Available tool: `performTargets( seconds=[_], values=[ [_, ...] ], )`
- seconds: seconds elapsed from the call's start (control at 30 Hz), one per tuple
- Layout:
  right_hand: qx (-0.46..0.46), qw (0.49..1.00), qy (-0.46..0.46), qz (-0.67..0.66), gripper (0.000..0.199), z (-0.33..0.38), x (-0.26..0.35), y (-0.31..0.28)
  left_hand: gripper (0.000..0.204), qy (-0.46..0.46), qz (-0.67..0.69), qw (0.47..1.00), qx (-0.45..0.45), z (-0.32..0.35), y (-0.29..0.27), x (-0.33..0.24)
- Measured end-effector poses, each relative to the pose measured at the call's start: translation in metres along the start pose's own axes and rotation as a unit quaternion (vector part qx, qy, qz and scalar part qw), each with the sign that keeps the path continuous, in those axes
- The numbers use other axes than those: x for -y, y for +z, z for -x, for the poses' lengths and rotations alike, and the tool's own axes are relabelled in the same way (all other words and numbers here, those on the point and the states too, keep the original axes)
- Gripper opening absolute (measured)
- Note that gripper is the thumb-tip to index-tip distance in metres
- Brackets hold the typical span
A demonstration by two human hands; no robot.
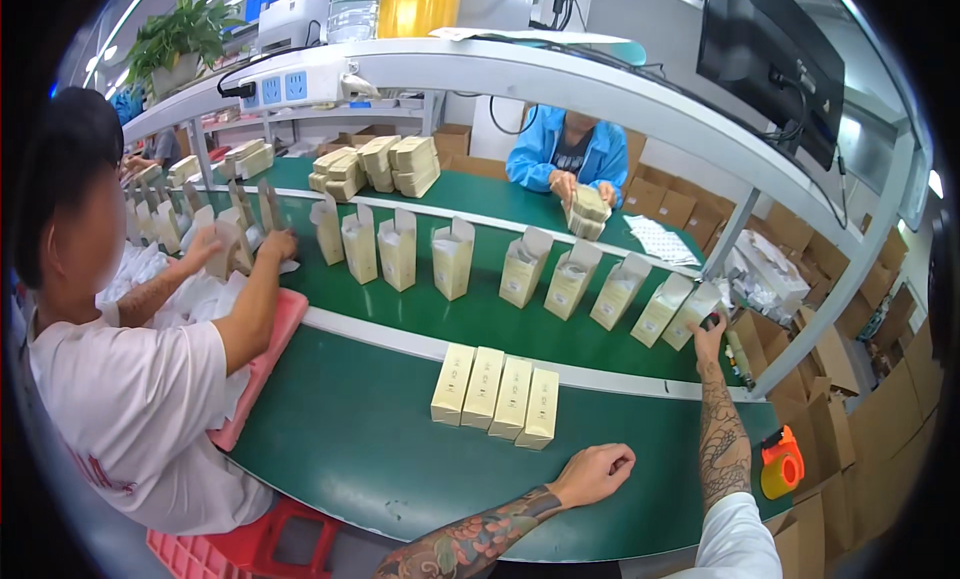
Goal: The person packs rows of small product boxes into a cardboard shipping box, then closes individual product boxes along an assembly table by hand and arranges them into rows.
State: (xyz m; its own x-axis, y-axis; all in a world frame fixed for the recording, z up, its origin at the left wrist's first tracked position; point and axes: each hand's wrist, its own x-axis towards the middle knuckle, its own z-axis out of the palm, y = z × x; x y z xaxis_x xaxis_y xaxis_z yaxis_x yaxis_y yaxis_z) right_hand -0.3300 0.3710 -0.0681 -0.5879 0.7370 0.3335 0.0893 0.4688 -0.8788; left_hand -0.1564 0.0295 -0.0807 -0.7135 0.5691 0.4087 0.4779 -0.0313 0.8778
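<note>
My left hand (597,474) rests on the green table, fingers curled and nothing visible in them. Just beyond it, several closed cream cartons (497,394) lie side by side. My right hand (709,341) reaches to the right end of a row of upright, open-topped cream cartons and is closed around a small black object (710,321), whose kind I cannot make out. Its fingers are against or right beside the last open carton (689,317). Further left in the row, another open carton (453,259) has white material showing in its top.
A co-worker (150,379) at the left handles cartons; another (575,159) across the table holds a carton bundle (588,213). An orange tape dispenser (782,463) sits at the right edge. A white shelf frame (560,74) spans overhead. Cardboard boxes (880,409) stack at right.
</note>
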Motion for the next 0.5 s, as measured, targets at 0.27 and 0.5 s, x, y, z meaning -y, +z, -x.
performTargets(
  seconds=[0.27,0.5],
  values=[
    [-0.027,0.994,-0.037,-0.102,0.079,0.024,-0.001,-0.009,0.023,-0.067,0.062,0.996,-0.012,-0.01,-0.011,0.005],
    [0.271,0.876,0.062,-0.393,0.056,0.165,0.03,-0.024,0.055,-0.049,0.03,0.982,-0.18,-0.02,0.01,0.017]
  ],
)
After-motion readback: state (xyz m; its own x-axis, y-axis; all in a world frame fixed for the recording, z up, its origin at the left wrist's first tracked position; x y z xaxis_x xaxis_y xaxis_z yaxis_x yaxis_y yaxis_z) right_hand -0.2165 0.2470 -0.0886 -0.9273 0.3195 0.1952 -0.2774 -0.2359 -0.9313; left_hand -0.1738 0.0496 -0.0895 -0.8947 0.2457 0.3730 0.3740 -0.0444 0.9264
